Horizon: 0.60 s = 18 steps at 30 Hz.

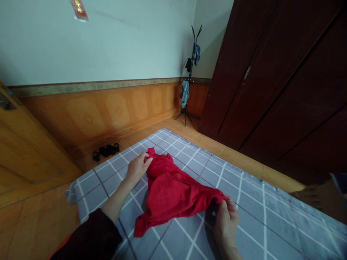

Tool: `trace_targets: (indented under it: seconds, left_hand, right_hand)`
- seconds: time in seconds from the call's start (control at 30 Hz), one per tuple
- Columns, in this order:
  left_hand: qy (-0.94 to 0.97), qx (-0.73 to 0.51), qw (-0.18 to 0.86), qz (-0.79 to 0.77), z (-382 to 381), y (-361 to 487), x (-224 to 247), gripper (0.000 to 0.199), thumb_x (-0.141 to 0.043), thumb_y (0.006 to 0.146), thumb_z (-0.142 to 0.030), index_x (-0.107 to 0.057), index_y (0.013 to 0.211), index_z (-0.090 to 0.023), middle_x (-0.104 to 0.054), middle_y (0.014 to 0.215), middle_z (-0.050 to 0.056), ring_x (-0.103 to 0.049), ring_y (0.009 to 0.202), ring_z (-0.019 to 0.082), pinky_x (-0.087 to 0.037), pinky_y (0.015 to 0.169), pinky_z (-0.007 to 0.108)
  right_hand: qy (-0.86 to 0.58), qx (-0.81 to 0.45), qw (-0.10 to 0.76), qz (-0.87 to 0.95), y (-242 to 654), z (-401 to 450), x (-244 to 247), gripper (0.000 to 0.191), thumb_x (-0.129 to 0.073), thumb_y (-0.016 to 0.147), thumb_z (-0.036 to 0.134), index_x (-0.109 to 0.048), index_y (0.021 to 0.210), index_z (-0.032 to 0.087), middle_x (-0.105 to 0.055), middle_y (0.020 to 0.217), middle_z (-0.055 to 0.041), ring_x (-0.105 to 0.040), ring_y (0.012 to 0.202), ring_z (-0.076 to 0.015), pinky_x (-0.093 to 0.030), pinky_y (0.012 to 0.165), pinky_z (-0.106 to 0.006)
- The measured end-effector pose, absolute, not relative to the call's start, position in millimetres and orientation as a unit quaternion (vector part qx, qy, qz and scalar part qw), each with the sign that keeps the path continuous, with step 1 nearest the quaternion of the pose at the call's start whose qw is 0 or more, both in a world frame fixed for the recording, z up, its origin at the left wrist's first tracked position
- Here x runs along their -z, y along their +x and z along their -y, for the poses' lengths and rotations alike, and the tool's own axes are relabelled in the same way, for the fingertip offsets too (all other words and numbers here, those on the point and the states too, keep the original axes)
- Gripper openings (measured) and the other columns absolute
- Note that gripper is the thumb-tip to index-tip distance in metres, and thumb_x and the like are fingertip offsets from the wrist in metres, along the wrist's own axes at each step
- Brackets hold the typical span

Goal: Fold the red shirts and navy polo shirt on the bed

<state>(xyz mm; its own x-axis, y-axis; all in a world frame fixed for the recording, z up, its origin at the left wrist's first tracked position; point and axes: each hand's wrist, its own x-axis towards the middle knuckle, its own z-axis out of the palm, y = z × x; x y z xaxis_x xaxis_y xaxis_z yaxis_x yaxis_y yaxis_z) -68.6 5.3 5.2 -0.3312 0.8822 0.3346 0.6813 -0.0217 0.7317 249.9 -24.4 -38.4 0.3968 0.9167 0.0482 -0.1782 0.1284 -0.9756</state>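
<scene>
Cloth [173, 196], red and creased, lies across the checked bedcover [279, 227] between two hands: the left hand [138, 167] pinches its far end in its fingers, the right hand [227, 218] its right end. Seemingly it is drawn out partway, not yet flat (one near corner lies loose, unheld).

This looks like a home bedroom: wardrobe [252, 94], checked bedcover [252, 209], coat stand [192, 60] (hung with clothes [185, 94]).
</scene>
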Motion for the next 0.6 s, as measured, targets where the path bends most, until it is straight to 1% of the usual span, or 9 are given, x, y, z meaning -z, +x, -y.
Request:
trace_targets:
  seconds: [0.07,0.1,0.17,0.27,0.3,0.37,0.43,0.53,0.6]
  left_hand:
    - [0.569,-0.421,0.136,-0.693,-8.0,-65.2,0.4,0.025,-0.067,0.072,-0.036,-0.056,0.086,-0.019,-0.062,0.078,0.002,-0.062,0.079,0.023,-0.046,0.073,0.032]
    - [0.574,-0.418,0.15,-0.688,-9.7,-60.1,1.9,0.024,-0.068,0.07,-0.035,-0.055,0.082,-0.019,-0.062,0.076,0.002,-0.062,0.077,0.022,-0.046,0.072,0.031]
    - [0.591,-0.423,0.181,-0.663,-10.6,-43.4,-1.1,0.018,-0.06,0.077,-0.035,-0.054,0.077,-0.019,-0.062,0.074,0.002,-0.061,0.074,0.02,-0.046,0.072,0.03]
    - [0.624,-0.454,0.233,-0.593,-0.5,-10.2,-20.5,0.025,-0.042,0.089,-0.037,-0.055,0.084,-0.017,-0.064,0.08,0.003,-0.061,0.078,0.016,-0.047,0.074,0.027]
    - [0.637,-0.469,0.261,-0.554,5.1,-0.3,-28.0,0.027,-0.04,0.091,-0.039,-0.055,0.088,-0.016,-0.065,0.084,0.004,-0.062,0.08,0.016,-0.047,0.076,0.026]
    - [0.658,-0.495,0.307,-0.477,14.1,12.9,-38.0,0.028,-0.044,0.09,-0.04,-0.057,0.093,-0.015,-0.065,0.088,0.005,-0.062,0.084,0.016,-0.047,0.078,0.026]
    - [0.66,-0.503,0.3,-0.471,15.2,14.1,-36.5,0.029,-0.045,0.089,-0.041,-0.058,0.096,-0.015,-0.065,0.09,0.006,-0.062,0.087,0.017,-0.048,0.08,0.027]
    - [0.623,-0.486,0.222,-0.571,1.9,-2.8,-17.0,0.032,-0.039,0.09,-0.036,-0.053,0.109,-0.016,-0.065,0.098,0.008,-0.063,0.09,0.017,-0.049,0.082,0.029]
    - [0.602,-0.465,0.188,-0.621,-8.4,-16.8,-3.1,0.035,-0.044,0.087,-0.035,-0.05,0.116,-0.015,-0.063,0.105,0.011,-0.063,0.093,0.02,-0.048,0.083,0.033]
  right_hand:
    - [-0.519,-0.424,0.657,0.347,247.4,25.2,32.7,0.024,-0.065,0.072,0.042,-0.061,0.083,0.021,-0.062,0.063,0.0032,-0.054,0.052,-0.0126,-0.045,0.05,-0.023]
    - [-0.519,-0.427,0.655,0.344,246.3,25.4,29.8,0.025,-0.066,0.07,0.042,-0.062,0.081,0.02,-0.062,0.063,0.0023,-0.055,0.052,-0.0132,-0.044,0.049,-0.023]
    - [-0.519,-0.427,0.652,0.352,244.5,25.8,25.0,0.026,-0.068,0.067,0.042,-0.062,0.079,0.019,-0.064,0.065,0.0003,-0.056,0.054,-0.0143,-0.044,0.049,-0.024]
    - [-0.527,-0.426,0.639,0.364,244.0,26.1,22.1,0.025,-0.067,0.065,0.039,-0.063,0.077,0.017,-0.065,0.067,-0.0017,-0.057,0.057,-0.0151,-0.046,0.052,-0.025]
    - [-0.531,-0.425,0.634,0.368,244.3,26.2,22.4,0.025,-0.067,0.065,0.038,-0.064,0.077,0.017,-0.065,0.067,-0.0021,-0.057,0.058,-0.0154,-0.047,0.053,-0.026]
    - [-0.539,-0.422,0.623,0.378,245.1,26.3,24.1,0.024,-0.065,0.065,0.036,-0.064,0.078,0.016,-0.066,0.068,-0.0025,-0.058,0.059,-0.016,-0.047,0.055,-0.027]
    - [-0.543,-0.423,0.617,0.382,245.5,26.3,26.9,0.023,-0.064,0.065,0.034,-0.063,0.078,0.016,-0.065,0.067,-0.002,-0.058,0.06,-0.0161,-0.047,0.056,-0.027]
    - [-0.54,-0.441,0.613,0.372,245.3,25.9,32.0,0.02,-0.064,0.064,0.031,-0.06,0.076,0.016,-0.063,0.063,-0.0001,-0.057,0.056,-0.0151,-0.047,0.053,-0.026]
    - [-0.533,-0.458,0.612,0.363,244.8,25.4,34.4,0.019,-0.065,0.064,0.03,-0.059,0.077,0.017,-0.063,0.062,0.0007,-0.057,0.054,-0.0147,-0.047,0.052,-0.025]
